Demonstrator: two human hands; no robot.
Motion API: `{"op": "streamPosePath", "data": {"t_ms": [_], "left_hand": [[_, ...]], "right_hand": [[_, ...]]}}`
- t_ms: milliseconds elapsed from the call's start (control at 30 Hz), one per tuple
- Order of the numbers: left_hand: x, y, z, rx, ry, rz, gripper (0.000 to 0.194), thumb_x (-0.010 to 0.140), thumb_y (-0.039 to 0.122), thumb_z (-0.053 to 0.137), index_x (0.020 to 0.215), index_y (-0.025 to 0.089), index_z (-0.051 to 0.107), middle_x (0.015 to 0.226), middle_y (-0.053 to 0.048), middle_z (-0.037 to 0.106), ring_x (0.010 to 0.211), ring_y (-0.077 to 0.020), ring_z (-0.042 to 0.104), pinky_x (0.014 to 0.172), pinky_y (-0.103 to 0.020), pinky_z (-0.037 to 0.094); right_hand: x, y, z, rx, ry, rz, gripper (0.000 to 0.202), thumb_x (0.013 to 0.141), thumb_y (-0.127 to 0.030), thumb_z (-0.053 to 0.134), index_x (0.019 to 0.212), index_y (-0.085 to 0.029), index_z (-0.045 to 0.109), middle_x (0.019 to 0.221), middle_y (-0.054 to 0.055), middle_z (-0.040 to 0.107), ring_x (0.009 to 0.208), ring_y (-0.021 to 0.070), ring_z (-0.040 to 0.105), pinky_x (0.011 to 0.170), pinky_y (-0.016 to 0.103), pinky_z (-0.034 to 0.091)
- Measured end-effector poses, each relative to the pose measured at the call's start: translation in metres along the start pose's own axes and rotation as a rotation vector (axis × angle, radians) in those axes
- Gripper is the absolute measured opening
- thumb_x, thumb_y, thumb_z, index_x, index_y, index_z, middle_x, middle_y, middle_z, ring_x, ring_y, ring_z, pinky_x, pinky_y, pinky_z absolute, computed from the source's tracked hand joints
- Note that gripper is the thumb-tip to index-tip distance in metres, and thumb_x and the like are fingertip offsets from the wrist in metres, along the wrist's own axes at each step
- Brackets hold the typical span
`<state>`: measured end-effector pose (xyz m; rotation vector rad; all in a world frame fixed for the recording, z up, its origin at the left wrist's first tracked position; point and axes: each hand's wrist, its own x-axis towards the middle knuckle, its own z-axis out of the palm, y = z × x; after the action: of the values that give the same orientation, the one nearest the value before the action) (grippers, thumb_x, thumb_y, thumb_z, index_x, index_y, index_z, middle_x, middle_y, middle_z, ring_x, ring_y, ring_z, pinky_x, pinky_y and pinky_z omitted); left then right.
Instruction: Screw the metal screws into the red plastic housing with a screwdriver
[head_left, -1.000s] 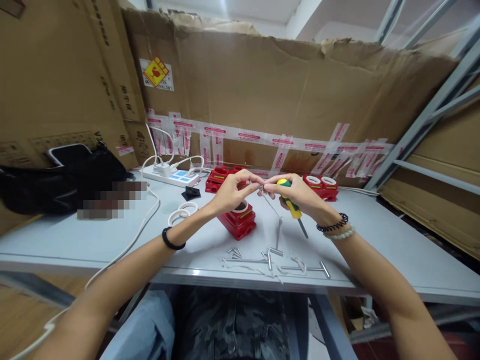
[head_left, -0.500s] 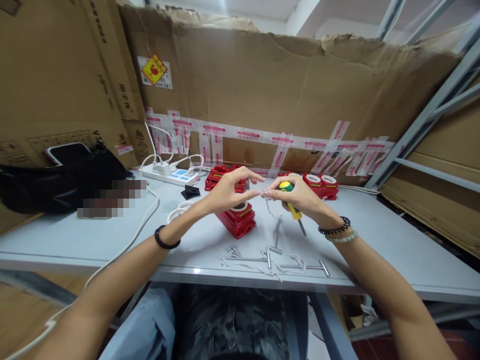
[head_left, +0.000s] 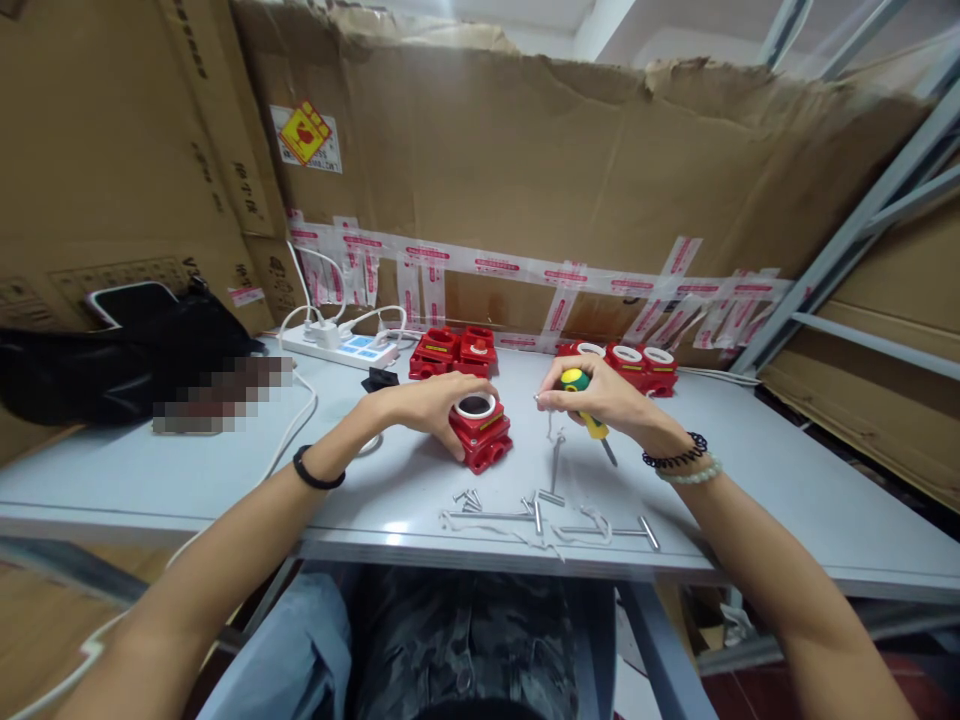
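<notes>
My left hand (head_left: 435,408) is wrapped round the left side of a red box (head_left: 484,440) with a white ring on top, which sits on the table. My right hand (head_left: 589,395) holds a screwdriver (head_left: 596,428) with a green and yellow handle, its shaft pointing down to the right. Between its thumb and forefinger is the end of a white cord (head_left: 551,428); a small shiny metal part shows at the fingertips. A metal T-shaped bar (head_left: 553,475) lies below the cord. Several screws (head_left: 466,500) and further T-bars (head_left: 611,533) with cords lie near the front edge.
More red boxes (head_left: 454,352) stand at the back, with ringed ones (head_left: 649,372) behind my right hand. A power strip (head_left: 341,347) with plugs and a black bag (head_left: 135,350) are on the left. Cardboard (head_left: 510,170) walls the table's back; a white cable (head_left: 296,430) crosses the left side.
My left hand has come away from the fingertips of my right and moved down onto the red box. My right hand has barely moved, still with the screwdriver and cord.
</notes>
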<state>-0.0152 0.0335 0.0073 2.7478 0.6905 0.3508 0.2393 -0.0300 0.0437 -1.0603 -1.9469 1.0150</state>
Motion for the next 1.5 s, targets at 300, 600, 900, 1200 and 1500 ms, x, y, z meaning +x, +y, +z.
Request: {"op": "streamPosePath", "data": {"t_ms": [300,600,900,1200,1500], "left_hand": [[-0.005,0.017,-0.022,-0.040,0.318,-0.046,0.071,0.059,0.053,0.078,0.114,0.019,0.048,0.113,-0.008,0.058,0.098,-0.0250,0.056,0.085,-0.035,0.044],[-0.006,0.022,-0.025,-0.019,0.371,0.071,0.069,0.060,0.044,0.079,0.119,0.024,0.048,0.117,-0.005,0.054,0.105,-0.0244,0.053,0.090,-0.036,0.041],[-0.005,0.023,-0.026,0.000,0.431,0.153,0.067,0.062,0.044,0.078,0.118,0.023,0.047,0.114,-0.007,0.053,0.105,-0.0241,0.051,0.091,-0.035,0.041],[-0.007,0.028,-0.028,-0.055,0.441,0.156,0.067,0.061,0.041,0.079,0.118,0.024,0.047,0.114,-0.006,0.054,0.105,-0.0243,0.053,0.091,-0.036,0.042],[-0.008,0.029,-0.028,-0.073,0.437,0.156,0.067,0.062,0.042,0.079,0.118,0.024,0.047,0.117,-0.007,0.055,0.105,-0.0242,0.054,0.091,-0.036,0.042]], "right_hand": [[0.000,0.002,0.010,-0.109,-0.139,-0.088,0.022,0.071,-0.036,0.073,0.076,-0.015,0.069,0.070,0.002,0.065,0.055,0.0076,0.053,0.045,0.020,0.041],[0.000,0.001,0.018,-0.037,-0.092,-0.072,0.025,0.071,-0.039,0.072,0.075,-0.015,0.067,0.064,0.000,0.060,0.048,0.0059,0.047,0.041,0.019,0.038],[-0.001,0.000,0.019,0.019,-0.080,-0.048,0.025,0.072,-0.038,0.072,0.075,-0.014,0.067,0.056,-0.003,0.056,0.045,0.0053,0.045,0.040,0.019,0.037],[-0.003,-0.007,0.024,0.165,-0.051,0.001,0.023,0.069,-0.037,0.074,0.071,-0.015,0.065,0.055,-0.003,0.057,0.043,0.0049,0.045,0.036,0.017,0.036],[-0.003,-0.007,0.025,0.166,-0.066,-0.009,0.022,0.070,-0.035,0.074,0.071,-0.015,0.066,0.058,-0.001,0.060,0.040,0.0039,0.044,0.036,0.018,0.034]]}}
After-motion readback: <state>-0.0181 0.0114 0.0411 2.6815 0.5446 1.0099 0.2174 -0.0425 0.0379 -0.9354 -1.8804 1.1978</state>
